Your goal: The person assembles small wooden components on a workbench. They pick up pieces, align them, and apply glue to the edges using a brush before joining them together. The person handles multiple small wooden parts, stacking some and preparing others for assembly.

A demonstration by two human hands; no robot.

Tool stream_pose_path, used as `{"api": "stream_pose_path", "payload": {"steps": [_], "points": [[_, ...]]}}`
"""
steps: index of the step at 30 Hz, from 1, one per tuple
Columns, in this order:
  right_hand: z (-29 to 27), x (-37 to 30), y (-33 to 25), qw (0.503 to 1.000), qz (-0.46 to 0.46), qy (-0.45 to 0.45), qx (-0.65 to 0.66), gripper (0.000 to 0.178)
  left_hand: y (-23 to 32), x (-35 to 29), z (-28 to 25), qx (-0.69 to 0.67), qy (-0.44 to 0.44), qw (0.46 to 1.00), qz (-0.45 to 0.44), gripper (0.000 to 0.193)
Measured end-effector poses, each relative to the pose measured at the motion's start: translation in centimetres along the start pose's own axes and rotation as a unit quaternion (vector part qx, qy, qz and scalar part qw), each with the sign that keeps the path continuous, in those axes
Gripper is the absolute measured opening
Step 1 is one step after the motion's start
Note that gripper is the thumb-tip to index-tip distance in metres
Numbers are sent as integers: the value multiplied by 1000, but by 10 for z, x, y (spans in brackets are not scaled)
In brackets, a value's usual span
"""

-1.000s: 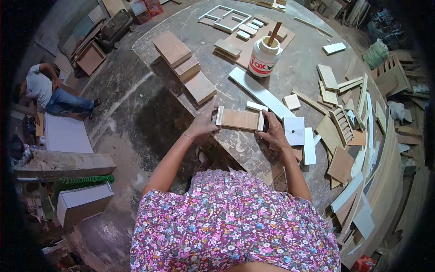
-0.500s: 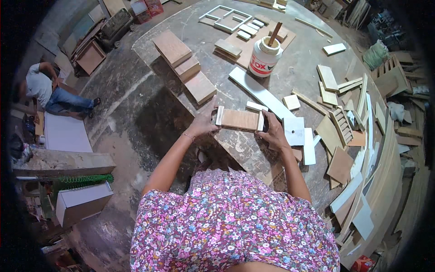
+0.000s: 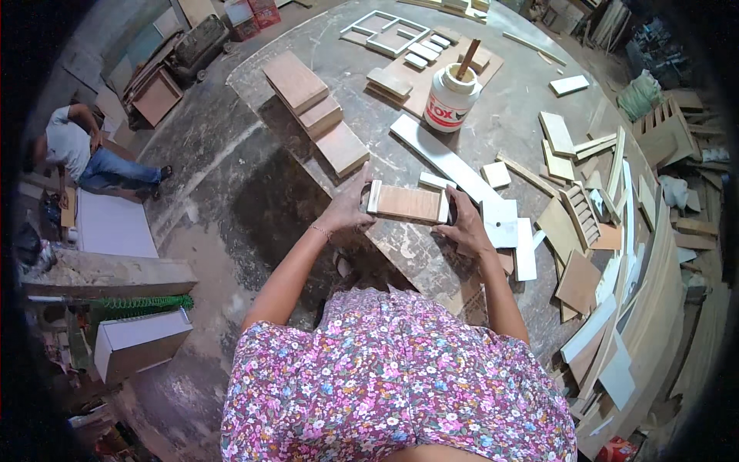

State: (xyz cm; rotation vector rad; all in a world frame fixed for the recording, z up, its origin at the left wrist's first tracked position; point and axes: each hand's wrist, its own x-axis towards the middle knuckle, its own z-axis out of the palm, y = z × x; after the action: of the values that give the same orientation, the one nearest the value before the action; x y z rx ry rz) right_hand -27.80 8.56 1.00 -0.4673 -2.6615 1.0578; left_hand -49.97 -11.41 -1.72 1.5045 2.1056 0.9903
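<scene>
Here, the small wooden block (image 3: pixel 409 202) lies between the left hand (image 3: pixel 348 208) and right hand (image 3: pixel 466 225), equally near both, its long axis joining them, each grasping one end by the counter's (image 3: pixel 362 123) edge.

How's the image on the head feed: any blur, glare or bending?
Head view: left hand, right hand and wooden piece look reasonably sharp; a pale sheen lightens the far end of the worktable; the long boards at right bow, likely fisheye bending; the corners go black, and detail near that dark rim is harder to make out.
</scene>
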Motion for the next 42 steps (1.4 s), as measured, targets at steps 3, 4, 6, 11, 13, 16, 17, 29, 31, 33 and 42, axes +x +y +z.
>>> {"api": "stream_pose_path", "payload": {"steps": [3,4,6,11,13,16,17,29,31,33,42], "points": [[-4,-2,-3,999,28,3,20,83,1,-2,-3,-24,7,1000,5,125],[-7,-3,-5,999,21,-1,24,83,1,-4,-3,-36,11,999,4,126],[-12,-3,-6,999,7,-9,32,82,0,-8,-4,-19,20,1000,3,125],[-5,-4,1,997,37,72,3,65,20,-8,-9,-70,62,994,-48,105],[0,-3,1,992,47,115,8,59,28,-4,-9,-76,72,985,-135,91],[6,0,-9,985,77,151,43,53,25,0,-4,-51,117,975,-183,75],[5,1,-15,982,98,153,53,52,24,1,-3,-38,137,972,-186,70],[29,0,-9,979,132,155,-15,62,21,2,13,27,151,977,-149,66],[33,-1,-5,977,149,154,9,61,23,1,13,26,143,976,-161,67],[35,-2,-2,972,166,162,22,57,41,5,3,-71,119,968,-211,64],[27,5,-15,949,250,178,69,37,28,10,-1,-84,86,969,-217,42]]}}
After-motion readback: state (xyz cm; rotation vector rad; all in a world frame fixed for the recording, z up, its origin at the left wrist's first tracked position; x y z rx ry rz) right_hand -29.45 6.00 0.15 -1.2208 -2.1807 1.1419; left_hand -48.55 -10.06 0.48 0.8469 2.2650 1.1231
